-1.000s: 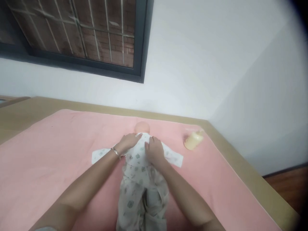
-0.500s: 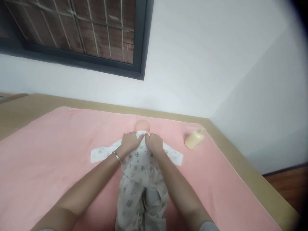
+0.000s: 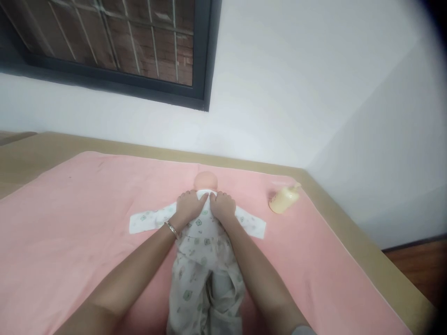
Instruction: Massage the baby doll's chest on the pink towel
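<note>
A baby doll [image 3: 206, 180] with a bald head lies stretched out, dressed in a white printed top [image 3: 199, 228] and loose matching trousers [image 3: 190, 293]. The top's sleeves spread out to both sides. My left hand [image 3: 190, 204], with a bracelet at the wrist, is curled round the doll's left-side shoulder as I see it. On the other shoulder my right hand [image 3: 223, 205] has the same curled hold. Both thumbs point inward and nearly meet just below the neckline. What the fingertips press on is hidden from view.
A pink mat [image 3: 87, 200] lies under the doll on a wooden table [image 3: 167, 156]. To the right a pale yellow pump bottle [image 3: 283, 200] lies on its side. Behind the table are a white wall [image 3: 279, 93] and a dark-framed window [image 3: 199, 60].
Both hands keep their place on the doll's shoulders, with hardly any movement. The view has shifted slightly.
</note>
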The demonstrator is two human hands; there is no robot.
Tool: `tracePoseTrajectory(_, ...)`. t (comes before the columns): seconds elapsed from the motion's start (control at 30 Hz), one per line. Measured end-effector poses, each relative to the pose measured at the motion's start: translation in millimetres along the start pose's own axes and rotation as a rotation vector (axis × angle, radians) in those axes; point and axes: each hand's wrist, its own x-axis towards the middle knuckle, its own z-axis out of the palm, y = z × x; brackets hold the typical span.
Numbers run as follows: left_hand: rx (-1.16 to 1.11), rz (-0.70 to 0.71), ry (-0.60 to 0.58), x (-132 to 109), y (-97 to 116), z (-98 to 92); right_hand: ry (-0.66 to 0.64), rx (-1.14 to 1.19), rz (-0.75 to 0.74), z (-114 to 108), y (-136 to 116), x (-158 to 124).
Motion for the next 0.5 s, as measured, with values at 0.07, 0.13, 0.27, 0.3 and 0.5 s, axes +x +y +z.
tracePoseTrajectory(0.07, -0.009, -0.005, 0.004, -1, 0, 0.5, 0.004, 0.003, -0.005, 1, 1, 0)
tracePoseTrajectory(0.13, -0.016, -0.015, 0.005, -2, 0, 1.7, 0.008, 0.010, -0.007, 1, 1, 1)
tracePoseTrajectory(0.27, -0.036, -0.018, 0.029, 0, -2, 2.7, -0.008, 0.019, 0.002, -2, 0, 1)
tracePoseTrajectory(0.3, -0.044, -0.019, 0.043, 0, -3, 2.1, -0.007, 0.019, -0.003, -3, 0, 0)
tracePoseTrajectory(0.5, -0.089, 0.158, 0.187, -29, -11, 7.3, 0.132, 0.065, -0.237, 0, 14, -25)
